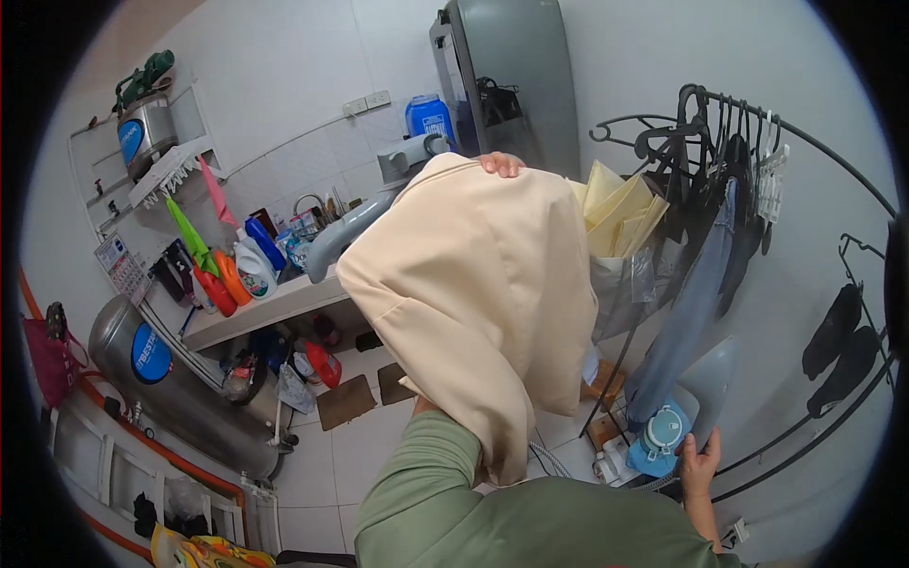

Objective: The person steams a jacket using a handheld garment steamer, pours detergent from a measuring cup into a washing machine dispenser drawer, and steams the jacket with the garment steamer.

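A large cream cloth point(473, 275) hangs in front of me, draped over my left arm, which runs up beneath it. At the cloth's top edge the fingertips of my left hand point(502, 164) show, bent over the fabric; the rest of that hand is hidden. Low on the right, my right hand point(699, 464) is at the lower edge of a grey-blue plastic piece point(712, 379), its fingers around that edge. Beside it stands a blue container with a round pale lid point(665, 428). The garment steamer or similar grey tube point(350, 232) passes behind the cloth's left side.
A rack with black hangers point(705, 142) and hanging jeans point(686, 312) stands at the right. Folded yellow cloths point(620, 213) sit behind the cream cloth. Bottles point(254, 265) line a counter point(227, 327) at the left, near a steel tank point(180, 388). A fridge point(525, 76) stands at the back.
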A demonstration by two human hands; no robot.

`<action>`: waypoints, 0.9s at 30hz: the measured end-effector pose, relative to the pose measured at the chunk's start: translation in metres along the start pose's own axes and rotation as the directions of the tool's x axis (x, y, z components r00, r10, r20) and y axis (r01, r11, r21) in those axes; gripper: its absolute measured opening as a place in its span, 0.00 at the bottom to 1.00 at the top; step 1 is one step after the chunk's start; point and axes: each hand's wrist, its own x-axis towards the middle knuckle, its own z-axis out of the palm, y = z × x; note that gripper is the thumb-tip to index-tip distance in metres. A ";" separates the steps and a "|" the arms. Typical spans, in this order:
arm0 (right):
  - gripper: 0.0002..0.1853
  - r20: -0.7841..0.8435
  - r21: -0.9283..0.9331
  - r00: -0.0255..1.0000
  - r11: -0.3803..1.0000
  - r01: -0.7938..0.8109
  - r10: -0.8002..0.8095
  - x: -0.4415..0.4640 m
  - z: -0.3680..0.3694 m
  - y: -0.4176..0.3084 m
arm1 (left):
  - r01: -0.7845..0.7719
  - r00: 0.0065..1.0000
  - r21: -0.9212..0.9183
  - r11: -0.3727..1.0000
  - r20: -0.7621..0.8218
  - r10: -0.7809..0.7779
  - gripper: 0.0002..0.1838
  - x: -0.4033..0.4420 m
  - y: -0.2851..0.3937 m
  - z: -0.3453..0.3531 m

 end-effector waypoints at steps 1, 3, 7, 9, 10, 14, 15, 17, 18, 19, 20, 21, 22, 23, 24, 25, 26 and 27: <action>0.16 0.009 0.003 1.000 1.000 -0.013 0.013 0.000 0.001 -0.002 | 0.003 1.000 0.001 1.000 -0.004 -0.002 0.25 -0.005 0.003 -0.004; 0.17 0.009 -0.012 1.000 1.000 -0.005 0.005 -0.001 0.004 -0.002 | 0.011 1.000 -0.012 1.000 -0.012 -0.011 0.26 -0.012 0.006 -0.009; 0.18 0.035 -0.018 0.999 1.000 -0.016 0.016 0.002 0.010 0.007 | 0.011 1.000 0.009 1.000 -0.015 -0.011 0.27 -0.028 0.026 -0.009; 0.18 0.072 -0.040 0.997 0.999 0.031 -0.028 0.007 0.018 0.005 | 0.005 1.000 0.030 1.000 -0.010 -0.005 0.27 -0.042 0.050 -0.004; 0.18 0.096 -0.048 0.994 0.997 0.057 -0.052 0.007 0.018 0.008 | 0.000 1.000 0.050 0.999 -0.009 0.000 0.28 -0.052 0.062 0.000; 0.20 0.202 -0.007 0.979 0.999 0.032 -0.029 0.020 0.028 0.022 | 0.004 0.999 0.163 0.987 -0.052 0.005 0.29 -0.115 0.126 0.015; 0.21 0.246 -0.110 0.969 0.994 0.024 0.004 0.026 0.027 0.024 | 0.023 0.996 0.211 0.977 -0.089 -0.004 0.29 -0.137 0.142 0.014; 0.21 0.275 -0.136 0.955 0.979 0.150 -0.108 0.040 0.039 0.036 | 0.113 0.981 0.355 0.928 -0.190 -0.047 0.30 -0.190 0.170 0.009; 0.21 0.287 -0.144 0.943 0.966 0.215 -0.167 0.048 0.048 0.039 | 0.161 0.969 0.426 0.890 -0.238 -0.061 0.30 -0.214 0.176 0.003; 0.21 0.319 -0.115 0.925 0.960 0.255 -0.208 0.057 0.061 0.032 | 0.240 0.956 0.562 0.792 -0.279 -0.091 0.31 -0.233 0.179 -0.011; 0.22 0.354 -0.085 0.901 0.951 0.296 -0.249 0.065 0.076 0.019 | 0.317 0.937 0.671 0.670 -0.331 -0.111 0.33 -0.255 0.179 -0.023; 0.22 0.393 -0.053 0.872 0.940 0.338 -0.291 0.075 0.090 0.006 | 0.393 0.912 0.749 0.534 -0.392 -0.121 0.35 -0.279 0.175 -0.027; 0.23 0.432 -0.057 0.844 0.925 0.377 -0.317 0.087 0.104 -0.002 | 0.456 0.883 0.829 0.324 -0.467 -0.050 0.35 -0.290 0.159 -0.025; 0.24 0.473 -0.053 0.812 0.909 0.413 -0.341 0.096 0.118 -0.010 | 0.518 0.847 0.804 0.292 -0.530 -0.046 0.35 -0.298 0.144 -0.017; 0.25 0.513 0.004 0.813 0.948 0.317 -0.274 0.105 0.132 -0.020 | 0.576 0.809 0.776 0.256 -0.587 -0.038 0.36 -0.301 0.133 -0.009; 0.26 0.550 0.054 0.808 0.975 0.218 -0.211 0.113 0.149 -0.030 | 0.552 0.814 0.780 0.295 -0.581 0.016 0.36 -0.306 0.127 -0.008; 0.26 0.554 0.083 0.805 0.976 0.201 -0.213 0.122 0.164 -0.035 | 0.525 0.817 0.784 0.331 -0.573 0.063 0.37 -0.312 0.121 -0.014; 0.26 0.555 0.107 0.805 0.978 0.181 -0.210 0.130 0.179 -0.039 | 0.496 0.819 0.787 0.366 -0.564 0.103 0.37 -0.320 0.118 -0.019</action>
